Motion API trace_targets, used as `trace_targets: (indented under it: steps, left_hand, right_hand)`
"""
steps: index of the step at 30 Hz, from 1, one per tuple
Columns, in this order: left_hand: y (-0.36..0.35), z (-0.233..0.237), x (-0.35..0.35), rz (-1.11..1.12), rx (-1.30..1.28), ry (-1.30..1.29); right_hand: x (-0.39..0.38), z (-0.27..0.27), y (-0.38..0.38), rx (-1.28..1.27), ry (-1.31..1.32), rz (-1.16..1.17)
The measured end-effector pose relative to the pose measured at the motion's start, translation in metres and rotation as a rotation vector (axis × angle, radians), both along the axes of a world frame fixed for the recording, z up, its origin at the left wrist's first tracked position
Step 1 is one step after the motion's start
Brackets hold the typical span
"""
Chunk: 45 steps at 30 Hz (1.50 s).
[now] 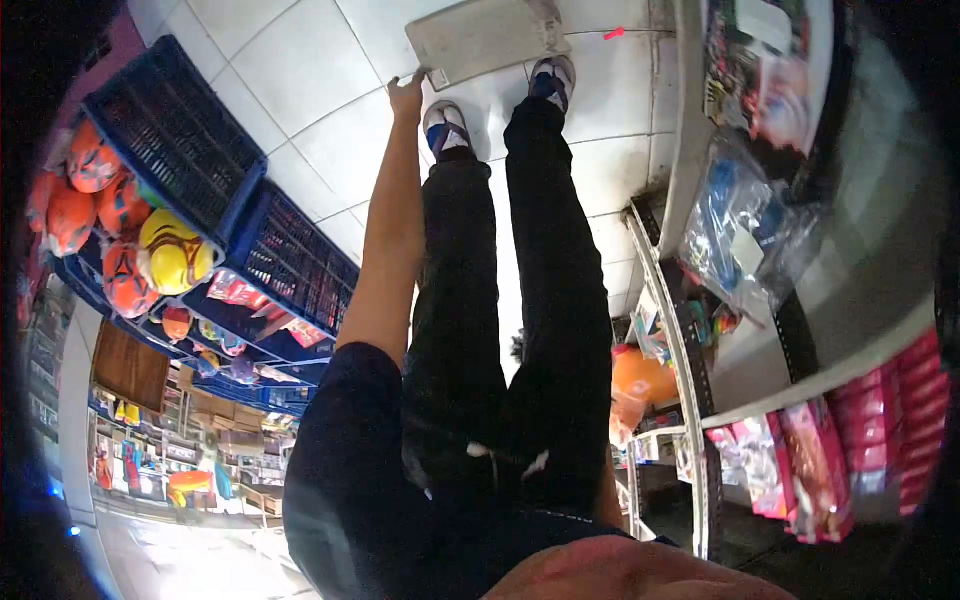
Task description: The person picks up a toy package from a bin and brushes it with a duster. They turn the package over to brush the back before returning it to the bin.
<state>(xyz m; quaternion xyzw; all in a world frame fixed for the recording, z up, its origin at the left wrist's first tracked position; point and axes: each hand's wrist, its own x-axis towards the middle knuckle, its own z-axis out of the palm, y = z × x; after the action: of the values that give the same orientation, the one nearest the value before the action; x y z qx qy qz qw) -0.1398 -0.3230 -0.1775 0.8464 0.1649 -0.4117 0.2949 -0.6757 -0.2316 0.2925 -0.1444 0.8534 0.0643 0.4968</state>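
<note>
My left arm reaches down past my legs. My left hand (pixel 406 100) shows its thumb and a finger spread, with a gap between them, and one tip right at the corner of a flat grey-beige panel (pixel 490 42). This panel lies across the tiles just beyond my shoes (pixel 446 130) and has a small square hole at its near left corner. Of my right arm only a bit of skin beside my hip shows; my right hand is out of sight.
Blue plastic crates (pixel 175 125) stand on the left, with orange balls and a yellow ball (pixel 175 250) beside them. A metal shelf (pixel 690 420) on the right carries plastic-wrapped goods (pixel 740 225) and pink packages (pixel 865 425). White floor tiles (pixel 290 70) run between. A small red piece (pixel 614 33) lies there.
</note>
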Motion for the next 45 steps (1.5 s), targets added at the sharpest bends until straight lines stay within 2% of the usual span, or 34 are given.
trace_targets:
  steps: [2,5,6,8,11,12,14,15,16,18,20,22,23,24,25,26,27,28,30,32,33,34,35,36,37,38,41,42,43,45]
  left_hand:
    - [-0.039,0.027,0.01,0.255,-0.114,0.227]
    - [-0.051,0.004,0.009,0.211,-0.146,0.248]
    - [-0.062,0.016,0.018,0.138,-0.118,0.399]
    - [-0.078,0.046,0.02,0.164,-0.297,0.511]
    - [-0.092,0.109,0.028,0.223,-0.437,0.57]
    - [-0.092,0.134,0.032,0.144,-0.478,0.569]
    - [-0.089,0.194,0.041,0.164,-0.681,0.662]
    - [-0.087,0.23,0.043,0.119,-0.674,0.64]
    - [-0.088,0.273,0.048,0.068,-0.672,0.614]
    - [-0.087,0.367,0.056,0.05,-0.781,0.662]
    - [-0.081,0.448,0.062,-0.012,-0.818,0.627]
    - [-0.08,0.523,0.064,-0.078,-0.903,0.566]
    - [-0.078,0.562,0.06,-0.17,-0.9,0.43]
    - [-0.084,0.596,0.059,-0.262,-0.907,0.285]
    - [-0.093,0.62,0.06,-0.297,-0.94,0.266]
    - [-0.094,0.642,0.056,-0.439,-1.026,0.113]
    - [-0.087,0.664,0.047,-0.577,-1.096,-0.031]
    - [-0.089,0.698,0.038,-0.604,-1.1,-0.027]
    - [-0.094,0.782,0.022,-0.909,-1.106,-0.302]
    - [-0.091,0.818,0.005,-0.997,-1.067,-0.385]
    - [-0.092,0.833,-0.007,-1.087,-1.181,-0.625]
    - [-0.092,0.842,-0.021,-1.163,-1.294,-0.869]
    - [-0.091,0.843,-0.036,-1.255,-1.293,-0.955]
    - [-0.089,0.845,-0.052,-1.344,-1.282,-1.005]
    - [-0.087,0.849,-0.07,-1.418,-1.256,-1.058]
    - [-0.085,0.851,-0.084,-1.494,-1.228,-1.107]
    - [-0.081,0.844,-0.112,-1.542,-1.239,-1.166]
    - [-0.081,0.848,-0.119,-1.558,-1.245,-1.159]
    - [-0.08,0.857,-0.126,-1.661,-1.169,-1.044]
    - [-0.075,0.879,-0.133,-1.803,-1.054,-0.81]
  right_hand:
    - [0.013,0.001,-0.01,0.041,0.06,-0.011]
    - [0.036,0.006,-0.028,0.027,0.101,-0.008]
    - [0.044,0.007,-0.036,0.008,0.098,-0.002]
    - [0.059,0.015,-0.051,-0.04,0.093,0.02]
    - [0.084,0.034,-0.08,-0.14,0.082,0.053]
    - [0.093,0.044,-0.093,-0.19,0.081,0.07]
    - [0.113,0.064,-0.117,-0.294,0.075,0.107]
    - [0.11,0.071,-0.122,-0.446,-0.004,0.181]
    - [0.138,0.089,-0.147,-0.611,0.011,0.365]
    - [0.171,0.117,-0.177,-0.637,-0.056,0.166]
    - [0.217,0.166,-0.214,-0.617,-0.291,0.204]
    - [0.257,0.235,-0.256,-0.529,-0.507,0.556]
    - [0.284,0.28,-0.264,-0.657,-0.613,0.515]
    - [0.294,0.308,-0.268,-0.761,-0.633,0.484]
    - [0.291,0.316,-0.271,-0.857,-0.488,0.486]
    - [0.282,0.324,-0.269,-0.927,-0.331,0.471]
    - [0.275,0.339,-0.27,-1.049,-0.326,0.549]
    - [0.269,0.349,-0.278,-1.171,-0.321,0.633]
    - [0.248,0.357,-0.278,-1.243,-0.463,0.142]
    - [0.255,0.39,-0.268,-1.261,-0.55,0.02]
    - [0.253,0.383,-0.262,-1.27,-0.525,0.098]
    - [0.254,0.367,-0.257,-1.258,-0.584,-0.018]
    - [0.256,0.363,-0.25,-1.133,-0.811,-0.059]
    - [0.263,0.355,-0.248,-1.017,-1.064,-0.215]
    - [0.263,0.349,-0.246,-0.965,-1.128,-0.351]
    - [0.278,0.377,-0.244,-1.003,-1.206,-0.487]
    - [0.259,0.361,-0.247,-0.959,-1.201,-0.561]
    - [0.253,0.359,-0.25,-0.991,-1.091,-0.462]
    - [0.245,0.356,-0.25,-1.012,-0.977,-0.36]
    - [0.223,0.348,-0.254,-1.046,-1.007,-0.338]
